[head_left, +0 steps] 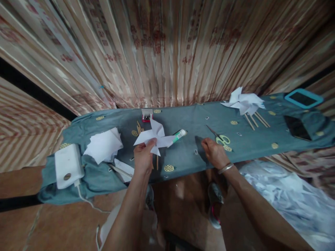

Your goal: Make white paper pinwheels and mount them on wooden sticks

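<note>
My left hand (143, 155) pinches a white paper pinwheel (158, 134) at its centre, thumb on top, over the cloth-covered table. A thin wooden stick (157, 162) shows below the paper; whether it is joined to the pinwheel is hard to see. A green and white glue stick (179, 136) lies just right of the pinwheel, partly behind a blade. My right hand (215, 153), with a bangle at the wrist, is closed just above the cloth. Its curled fingers hide anything they may hold. Scissors (222, 139) with pale green handles lie beside that hand.
Several pinwheels on sticks (244, 101) lie at the back right, near a blue-framed tablet (303, 98) and a dark phone (297, 127). To the left are stacked papers (103, 144) and a white corded device (68, 165). A small red box (146, 117) stands behind the pinwheel.
</note>
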`<action>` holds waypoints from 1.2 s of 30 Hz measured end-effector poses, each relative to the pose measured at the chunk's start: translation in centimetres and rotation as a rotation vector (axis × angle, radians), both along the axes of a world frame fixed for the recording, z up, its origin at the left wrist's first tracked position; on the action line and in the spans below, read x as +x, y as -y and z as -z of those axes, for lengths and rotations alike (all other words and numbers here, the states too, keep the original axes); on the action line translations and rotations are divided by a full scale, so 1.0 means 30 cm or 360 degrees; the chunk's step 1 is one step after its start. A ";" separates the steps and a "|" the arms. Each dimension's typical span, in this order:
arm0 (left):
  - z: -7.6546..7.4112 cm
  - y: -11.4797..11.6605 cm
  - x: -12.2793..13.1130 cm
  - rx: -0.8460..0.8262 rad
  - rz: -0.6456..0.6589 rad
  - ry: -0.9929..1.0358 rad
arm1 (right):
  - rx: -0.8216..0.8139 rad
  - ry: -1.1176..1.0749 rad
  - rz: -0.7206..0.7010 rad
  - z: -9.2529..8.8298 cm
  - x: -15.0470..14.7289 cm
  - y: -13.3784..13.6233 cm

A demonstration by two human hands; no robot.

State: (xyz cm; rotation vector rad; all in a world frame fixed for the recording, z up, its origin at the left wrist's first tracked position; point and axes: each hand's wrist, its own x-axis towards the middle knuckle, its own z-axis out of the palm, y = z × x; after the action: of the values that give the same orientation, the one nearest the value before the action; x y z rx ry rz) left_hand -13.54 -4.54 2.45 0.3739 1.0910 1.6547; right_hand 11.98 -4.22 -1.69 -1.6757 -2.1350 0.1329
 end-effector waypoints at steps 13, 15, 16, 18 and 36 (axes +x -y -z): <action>0.078 -0.014 0.201 -0.0094 0.0333 -0.0149 | -0.0012 0.0024 -0.0141 0.082 0.008 -0.022; 0.081 -0.019 0.213 -0.0073 0.0327 -0.0147 | -0.0014 0.0012 -0.0173 0.083 0.007 -0.014; 0.080 -0.020 0.218 -0.0055 0.0325 -0.0146 | -0.0018 0.0000 -0.0184 0.081 0.007 -0.011; 0.077 -0.020 0.230 -0.0030 0.0334 -0.0149 | -0.0028 -0.0036 -0.0190 0.075 0.010 -0.006; 0.079 -0.014 0.267 -0.0095 0.0403 -0.0146 | -0.0311 -0.0381 0.0183 0.023 0.012 -0.028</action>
State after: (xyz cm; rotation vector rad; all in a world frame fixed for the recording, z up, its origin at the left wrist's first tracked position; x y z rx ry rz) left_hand -5.52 -4.13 0.09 0.5311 1.1095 1.3897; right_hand 12.33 -3.39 -2.37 -1.7849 -1.8949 0.4961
